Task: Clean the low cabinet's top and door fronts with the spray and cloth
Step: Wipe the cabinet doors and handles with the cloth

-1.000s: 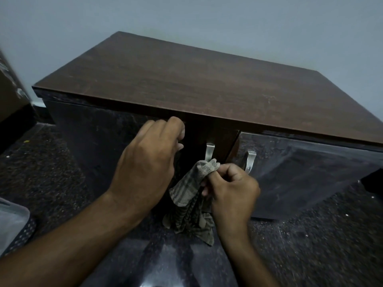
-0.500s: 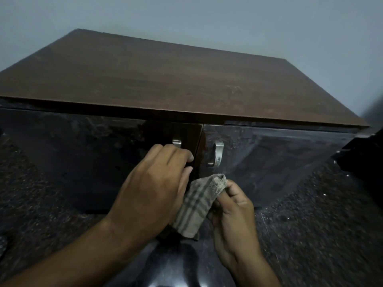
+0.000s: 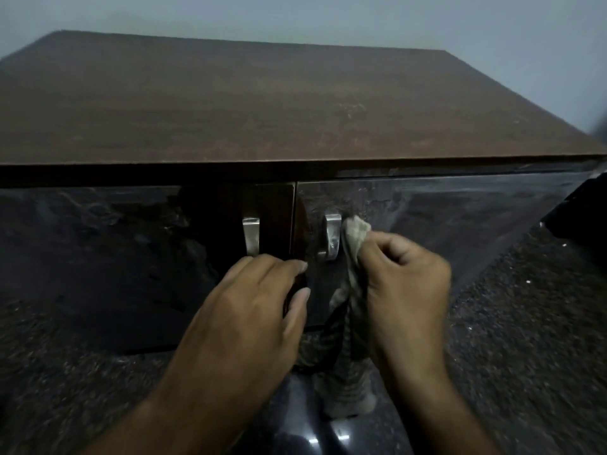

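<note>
The low cabinet has a brown wood top [image 3: 262, 103] and two glossy dark doors, each with a metal handle. My left hand [image 3: 249, 316] rests against the left door [image 3: 98, 257] just below its handle [image 3: 251, 236], fingertips at the seam between the doors. My right hand [image 3: 407, 284] pinches a checked cloth [image 3: 354, 231] and holds its bunched tip on the right door [image 3: 443, 224], right beside that door's handle [image 3: 331, 236]. The rest of the cloth hangs down towards the floor. No spray bottle is in view.
The cabinet stands against a pale wall [image 3: 328, 18] on a dark speckled floor [image 3: 525, 323]. A dark object [image 3: 581, 211] sits at the right edge, close to the cabinet's right end.
The left door, ajar one second ago, now lies flush with the right one. My right hand has lifted the cloth from below the handles up beside the right handle.
</note>
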